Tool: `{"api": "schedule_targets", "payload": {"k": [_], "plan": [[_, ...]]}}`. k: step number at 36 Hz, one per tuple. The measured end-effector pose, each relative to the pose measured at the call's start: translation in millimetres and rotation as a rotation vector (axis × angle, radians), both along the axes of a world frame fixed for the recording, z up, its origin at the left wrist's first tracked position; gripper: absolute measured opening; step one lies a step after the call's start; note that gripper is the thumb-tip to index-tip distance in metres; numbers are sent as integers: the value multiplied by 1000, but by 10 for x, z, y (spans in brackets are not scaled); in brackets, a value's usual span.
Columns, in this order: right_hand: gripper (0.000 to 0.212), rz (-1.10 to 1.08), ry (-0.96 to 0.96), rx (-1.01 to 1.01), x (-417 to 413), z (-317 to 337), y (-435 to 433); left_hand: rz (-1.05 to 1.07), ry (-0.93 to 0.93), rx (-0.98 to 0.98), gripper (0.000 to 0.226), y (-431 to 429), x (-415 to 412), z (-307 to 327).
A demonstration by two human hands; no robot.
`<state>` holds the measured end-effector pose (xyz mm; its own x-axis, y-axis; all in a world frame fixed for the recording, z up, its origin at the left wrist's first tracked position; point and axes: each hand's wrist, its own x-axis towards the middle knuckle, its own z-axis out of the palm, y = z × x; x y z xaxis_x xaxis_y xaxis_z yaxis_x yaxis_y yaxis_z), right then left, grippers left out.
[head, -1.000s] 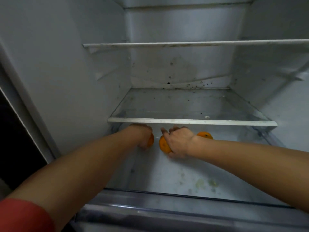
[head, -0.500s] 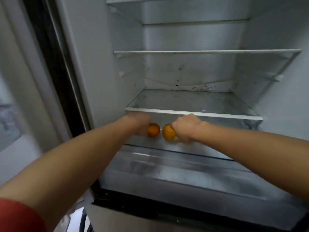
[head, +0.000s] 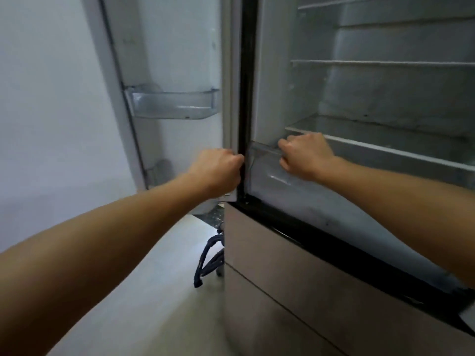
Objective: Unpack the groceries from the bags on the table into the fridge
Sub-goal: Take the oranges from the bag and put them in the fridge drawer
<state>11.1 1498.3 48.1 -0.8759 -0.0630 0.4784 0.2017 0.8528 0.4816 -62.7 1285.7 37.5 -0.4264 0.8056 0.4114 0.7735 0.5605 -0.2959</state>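
Gripping the rim of the clear plastic drawer (head: 267,173), low in the fridge (head: 272,86), my right hand (head: 304,156) curls; my left hand (head: 218,172) makes a fist by the black seal (head: 248,73), contents unclear.

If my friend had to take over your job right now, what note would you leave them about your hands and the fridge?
Left hand: fingers curled by the fridge's front edge; unclear whether it grips anything.
Right hand: grips the clear drawer's top rim.
Fridge door stands open. No groceries or bags in view; drawer's contents hidden, so what's done is unclear.
Left: bring groceries from the bags into the fridge.
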Motion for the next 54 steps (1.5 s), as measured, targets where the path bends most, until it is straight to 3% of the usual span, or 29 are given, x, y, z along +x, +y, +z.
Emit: {"api": "schedule_targets", "payload": {"k": [18,26,34,39,54], "plan": [[22,573,-297,-148,-88,-1378,-3687,586,-292,-37,15,-3867,853,-1343],[25,802,-406,-207,-91,-1608,-5882,899,-530,133,14,-6075,1461,-1550],[24,1028,-496,-169,18,-1685,-7800,1227,-504,118,14,-7801,2013,-1724],[23,1122,-521,-110,-122,-1766,-8668,1312,-506,116,14,-8455,2104,-1841],[22,1366,-574,-107,-1259,-1720,-11428,1591,-518,273,11,-10563,1476,-1735]]}}
